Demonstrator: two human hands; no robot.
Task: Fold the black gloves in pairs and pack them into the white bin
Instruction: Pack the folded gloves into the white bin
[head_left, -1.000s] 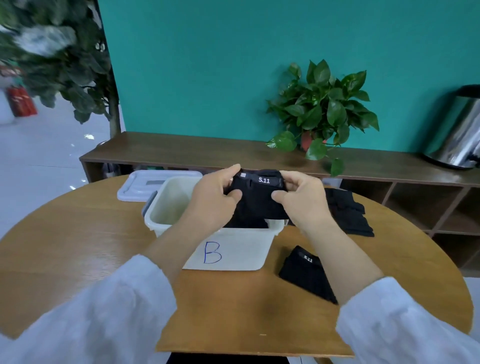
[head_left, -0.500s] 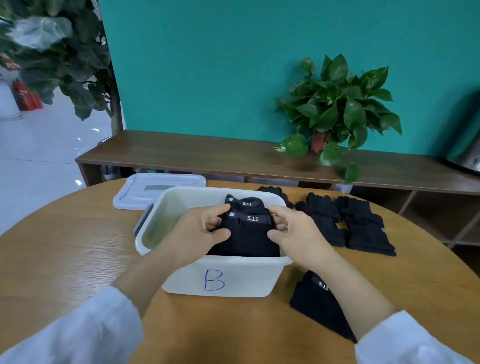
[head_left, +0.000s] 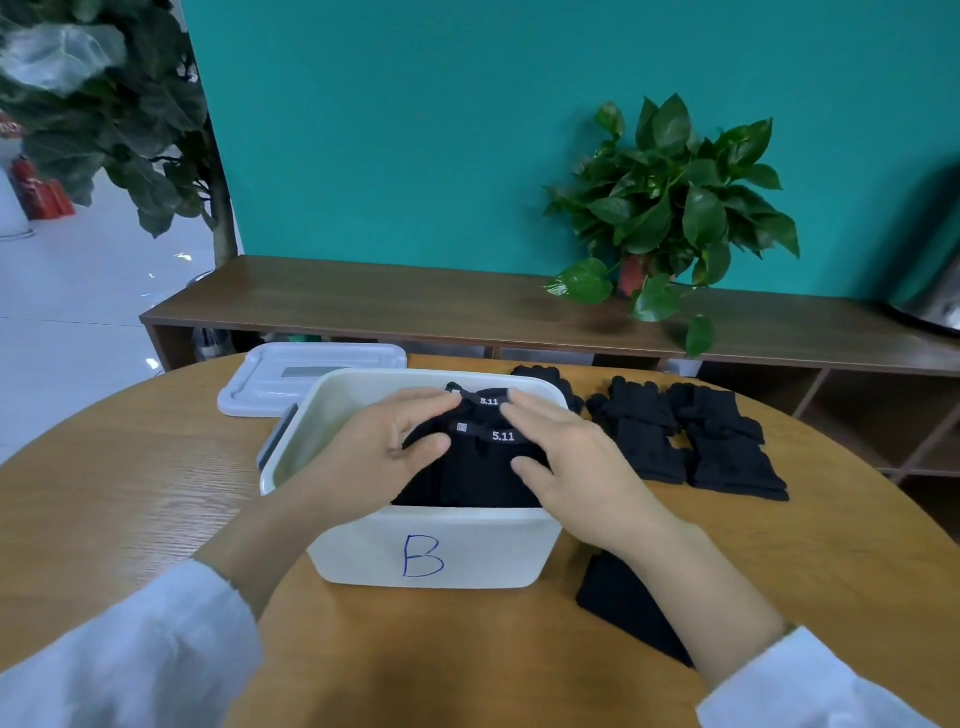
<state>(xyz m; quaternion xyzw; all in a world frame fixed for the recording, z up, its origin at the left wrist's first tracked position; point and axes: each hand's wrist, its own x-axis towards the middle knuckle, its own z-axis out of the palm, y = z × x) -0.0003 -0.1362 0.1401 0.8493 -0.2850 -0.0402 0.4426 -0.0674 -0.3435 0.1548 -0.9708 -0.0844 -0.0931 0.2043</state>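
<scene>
Folded glove pair (head_left: 483, 462) sits inside the white bin (head_left: 431, 551), on the right side, a second folded pair (head_left: 485, 400) just behind it. So two pairs look packed. Left to do: loose black gloves (head_left: 685, 436) on the table right of the bin, plus another folded pair (head_left: 623, 608) near the right forearm. Left hand (head_left: 374, 457) and right hand (head_left: 571, 457) both reach into the bin, fingers mostly straight, pressing the front pair from either side, not gripping.
</scene>
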